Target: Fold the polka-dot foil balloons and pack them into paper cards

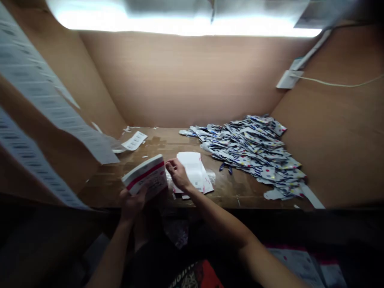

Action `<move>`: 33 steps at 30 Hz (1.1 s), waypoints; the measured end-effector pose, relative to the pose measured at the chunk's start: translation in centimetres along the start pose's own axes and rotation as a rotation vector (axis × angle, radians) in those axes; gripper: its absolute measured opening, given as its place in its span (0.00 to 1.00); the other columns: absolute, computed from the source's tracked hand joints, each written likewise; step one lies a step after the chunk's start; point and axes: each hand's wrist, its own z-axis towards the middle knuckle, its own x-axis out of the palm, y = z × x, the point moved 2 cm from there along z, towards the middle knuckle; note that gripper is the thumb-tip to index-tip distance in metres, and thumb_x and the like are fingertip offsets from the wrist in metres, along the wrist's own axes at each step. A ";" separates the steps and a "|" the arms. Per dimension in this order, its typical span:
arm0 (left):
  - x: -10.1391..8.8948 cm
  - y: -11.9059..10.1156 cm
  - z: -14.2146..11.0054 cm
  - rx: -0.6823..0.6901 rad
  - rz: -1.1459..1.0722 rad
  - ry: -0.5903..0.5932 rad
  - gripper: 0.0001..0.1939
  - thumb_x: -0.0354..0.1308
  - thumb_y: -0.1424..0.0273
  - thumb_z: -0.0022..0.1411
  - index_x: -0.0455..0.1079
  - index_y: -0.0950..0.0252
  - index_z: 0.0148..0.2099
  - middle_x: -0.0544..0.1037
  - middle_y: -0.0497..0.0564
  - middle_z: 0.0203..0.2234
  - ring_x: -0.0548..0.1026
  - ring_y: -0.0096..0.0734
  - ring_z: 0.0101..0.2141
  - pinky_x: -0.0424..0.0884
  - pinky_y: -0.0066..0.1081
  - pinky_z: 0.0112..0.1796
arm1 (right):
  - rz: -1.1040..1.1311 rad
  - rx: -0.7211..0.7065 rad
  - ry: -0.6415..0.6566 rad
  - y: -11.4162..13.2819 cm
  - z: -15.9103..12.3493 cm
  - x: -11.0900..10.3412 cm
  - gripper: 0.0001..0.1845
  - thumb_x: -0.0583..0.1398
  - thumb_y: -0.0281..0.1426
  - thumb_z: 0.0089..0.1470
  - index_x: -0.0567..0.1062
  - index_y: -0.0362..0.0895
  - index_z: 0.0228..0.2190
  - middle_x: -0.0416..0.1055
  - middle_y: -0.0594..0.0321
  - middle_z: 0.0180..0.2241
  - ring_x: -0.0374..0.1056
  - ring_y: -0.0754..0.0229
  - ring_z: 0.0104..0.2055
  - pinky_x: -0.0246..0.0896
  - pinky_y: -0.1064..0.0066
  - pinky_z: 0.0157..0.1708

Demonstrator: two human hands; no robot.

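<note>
Nearest, across the bottom of the view, the person's dark printed shirt (192, 272) fills the space between the two forearms, and a stack of flat printed cartons (300, 266) sits low on the right, below the desk edge. The left hand (132, 204) is clenched around a white carton with a red band (144, 177), with the fingers and thumb closed on its lower edge, holding it tilted in the air above the desk. The right hand (177, 173) is not gripping anything: its fingers are loosely spread right beside the carton's edge, though whether they touch it is hard to tell. Under that hand lies a loose stack of white leaflets (192, 170) with red-marked edges, and a clear plastic sheet (210, 176) pokes out from beneath them on the wooden desk (102, 192). Farther along, a small white barcode label (135, 141) lies near the back left corner, and a large heap of foil blister strips (255, 152) with colored dots spreads across the right side. Long printed barcode sheets (39, 88) hang in from the left. Beyond stand brown panel walls (186, 80), with a white cable (336, 84) running along the right one and a bright light (180, 20) overhead.
</note>
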 end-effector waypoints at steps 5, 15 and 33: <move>-0.7 -0.2 -1.4 -0.294 -0.159 -0.051 0.20 0.74 0.64 0.51 0.79 0.69 0.43 0.85 0.57 0.34 0.84 0.52 0.37 0.84 0.45 0.38 | -0.960 0.407 -0.529 -3.8 -2.1 -17.1 0.39 0.62 0.58 0.54 0.70 0.36 0.49 0.66 0.35 0.52 0.61 0.37 0.56 0.59 0.48 0.54; 0.9 1.4 -6.6 -0.696 -0.482 0.225 0.23 0.74 0.71 0.50 0.78 0.73 0.49 0.85 0.67 0.38 0.85 0.58 0.36 0.82 0.55 0.40 | -1.301 0.576 0.156 -8.5 -6.4 -25.9 0.38 0.60 0.49 0.57 0.67 0.35 0.58 0.64 0.32 0.55 0.70 0.35 0.53 0.63 0.53 0.51; 1.8 -0.1 -9.9 -0.389 -0.093 0.292 0.24 0.74 0.65 0.49 0.78 0.67 0.48 0.85 0.58 0.38 0.84 0.49 0.38 0.80 0.39 0.39 | -0.386 -0.029 0.428 3.0 -12.1 -8.8 0.24 0.52 0.43 0.69 0.77 0.47 0.56 0.80 0.54 0.45 0.76 0.51 0.43 0.71 0.57 0.50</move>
